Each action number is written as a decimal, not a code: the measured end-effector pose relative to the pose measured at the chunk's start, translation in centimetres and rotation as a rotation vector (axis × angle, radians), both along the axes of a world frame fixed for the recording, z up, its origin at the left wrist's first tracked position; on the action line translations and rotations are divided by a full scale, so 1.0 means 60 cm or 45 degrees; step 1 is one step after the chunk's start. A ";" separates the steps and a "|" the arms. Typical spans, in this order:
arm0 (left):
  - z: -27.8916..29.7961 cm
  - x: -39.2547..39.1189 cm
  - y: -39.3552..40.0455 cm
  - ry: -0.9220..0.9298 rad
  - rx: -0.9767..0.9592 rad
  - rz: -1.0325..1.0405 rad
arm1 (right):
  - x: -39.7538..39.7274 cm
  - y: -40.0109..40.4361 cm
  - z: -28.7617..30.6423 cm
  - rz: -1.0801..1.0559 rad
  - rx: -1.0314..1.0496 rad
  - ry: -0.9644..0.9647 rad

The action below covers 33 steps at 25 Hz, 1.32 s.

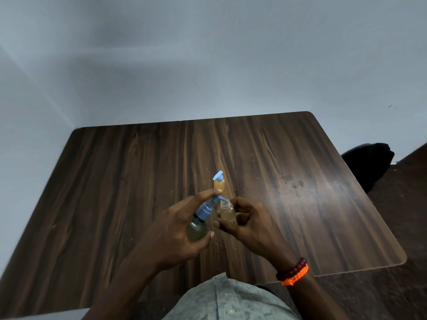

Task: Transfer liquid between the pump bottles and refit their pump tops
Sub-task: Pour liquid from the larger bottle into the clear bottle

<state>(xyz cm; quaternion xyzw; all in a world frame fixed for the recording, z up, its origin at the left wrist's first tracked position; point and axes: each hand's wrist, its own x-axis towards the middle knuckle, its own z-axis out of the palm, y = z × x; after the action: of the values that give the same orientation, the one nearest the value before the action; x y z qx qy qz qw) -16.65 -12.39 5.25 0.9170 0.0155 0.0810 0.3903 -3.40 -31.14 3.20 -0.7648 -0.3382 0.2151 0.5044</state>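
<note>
- The left hand (172,229) grips a larger pump bottle (197,228) of greenish liquid, tilted to the right above the wooden table (115,181); a finger presses its blue pump top (206,207).
- The pump's spout sits at the open mouth of a small bottle (227,212) of amber liquid, pinched in the curled fingers of the right hand (249,225).
- Just behind the hands, a second small bottle with a blue pump (219,183) stands on the table, its base hidden by the left fingers.
- Beaded and orange bracelets (293,272) circle the right wrist.
- A dark object (369,165), cut off by the table's right edge, is hard to make out.
</note>
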 end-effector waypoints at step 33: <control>0.007 0.013 -0.011 -0.045 0.074 0.039 | 0.004 -0.005 0.011 0.006 0.024 0.036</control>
<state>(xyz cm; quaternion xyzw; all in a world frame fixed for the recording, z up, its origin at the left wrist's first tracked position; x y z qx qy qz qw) -15.90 -13.03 5.65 0.9261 0.0201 0.1037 0.3622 -3.15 -31.46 3.88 -0.7561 -0.3348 0.2239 0.5159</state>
